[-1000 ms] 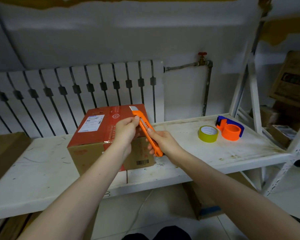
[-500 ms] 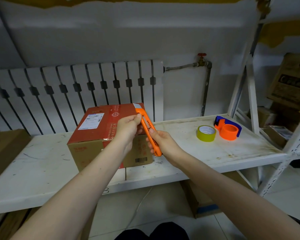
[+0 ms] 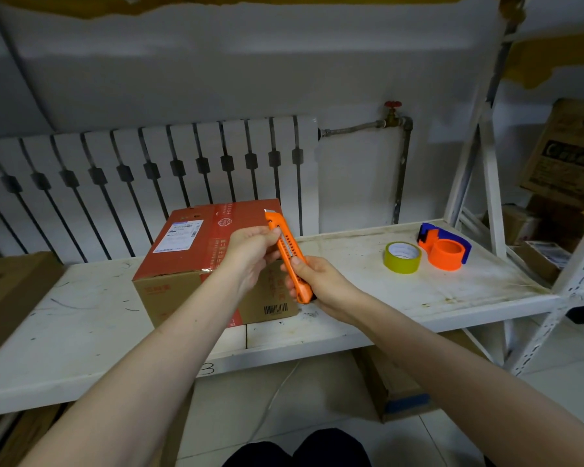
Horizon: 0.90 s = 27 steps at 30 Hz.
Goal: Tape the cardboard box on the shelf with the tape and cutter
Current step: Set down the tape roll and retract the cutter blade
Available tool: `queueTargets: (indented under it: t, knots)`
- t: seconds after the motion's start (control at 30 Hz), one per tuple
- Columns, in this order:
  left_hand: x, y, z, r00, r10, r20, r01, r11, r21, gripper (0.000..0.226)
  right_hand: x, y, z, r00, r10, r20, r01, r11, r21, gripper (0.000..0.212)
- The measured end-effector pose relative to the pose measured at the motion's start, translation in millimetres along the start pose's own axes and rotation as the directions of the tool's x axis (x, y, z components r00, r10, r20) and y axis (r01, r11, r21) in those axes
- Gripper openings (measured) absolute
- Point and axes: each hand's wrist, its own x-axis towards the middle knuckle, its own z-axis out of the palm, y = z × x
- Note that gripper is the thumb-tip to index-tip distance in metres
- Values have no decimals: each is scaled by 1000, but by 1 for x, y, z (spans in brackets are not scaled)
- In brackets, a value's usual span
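A cardboard box (image 3: 196, 251) with a red top and a white label sits on the white shelf (image 3: 64, 332). In front of its right side I hold an orange cutter (image 3: 289, 254) upright and tilted. My right hand (image 3: 321, 284) grips its lower handle. My left hand (image 3: 253, 251) pinches its upper part near the slider, and a short blade tip shows at the top. A yellow tape roll (image 3: 402, 257) lies on the shelf to the right, apart from both hands.
An orange and blue tape dispenser (image 3: 447, 247) sits right of the yellow roll. A white radiator (image 3: 149, 176) stands behind the box. More cardboard boxes (image 3: 567, 156) fill the rack at the right. Another box (image 3: 11, 291) lies at the left edge.
Both hands stay on the cutter in front of the box; the view has shifted slightly. The cutter's pose is nearly unchanged.
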Motion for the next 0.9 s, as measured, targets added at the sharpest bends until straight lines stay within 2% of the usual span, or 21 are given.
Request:
queueTargets:
  t: [0.13,0.27,0.37,0.5,0.63,0.8,0.9]
  knots:
    - [2,1,-1,1000,4,-2,-4,1000,-29,9,-1,-2,-2,999,36,31,-37,999,21,36]
    - [4,-1,1,1000,11,-19,-12,999,-40,8,-2,0,-3,999,12,-46,-16,997,-82,33]
    - [3,-2,3,999,29,-23,-30,998,-52,8,-1,1,-4,998,20,-56,-23,999,-37,30]
    - [2,0,5,999,41,-13,-42,997,-65,13,3,1,-8,999,28,-23,-28,1000,12,25]
    - [5,-1,4,1000,20,-19,-22,997,-72,8,5,0,-9,999,35,23,-36,999,35,21]
    - [8,-4,3,1000,-2,-15,1,997,-75,18,5,3,-13,997,47,56,-49,998,40,19]
    - [8,-4,4,1000,-5,-4,4,998,-63,10,4,3,-15,995,58,81,-64,996,66,18]
